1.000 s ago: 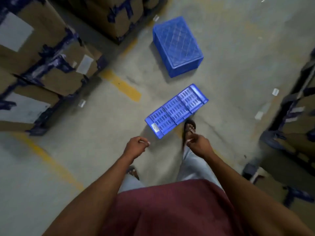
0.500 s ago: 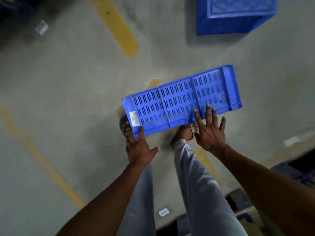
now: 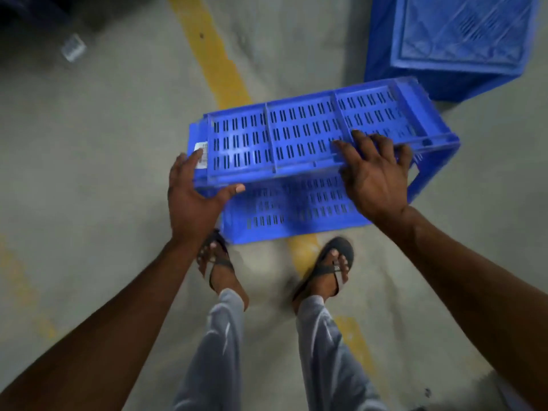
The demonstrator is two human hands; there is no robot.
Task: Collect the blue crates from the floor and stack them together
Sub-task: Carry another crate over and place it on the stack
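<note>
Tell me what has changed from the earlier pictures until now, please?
Both hands reached down and took hold of the slotted blue crate: the left hand at its labelled end, the right hand across its near rim. The crate now looks tipped up towards the person. The second blue crate stayed on the floor.

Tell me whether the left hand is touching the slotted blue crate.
Touching. The head view shows the left hand on the slotted crate, thumb pressed against its near edge, fingers by the white label.

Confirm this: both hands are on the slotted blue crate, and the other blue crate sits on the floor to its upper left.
Wrong side. The head view shows the other blue crate at the upper right. The rest holds: the left hand and right hand are both on the slotted blue crate.
</note>
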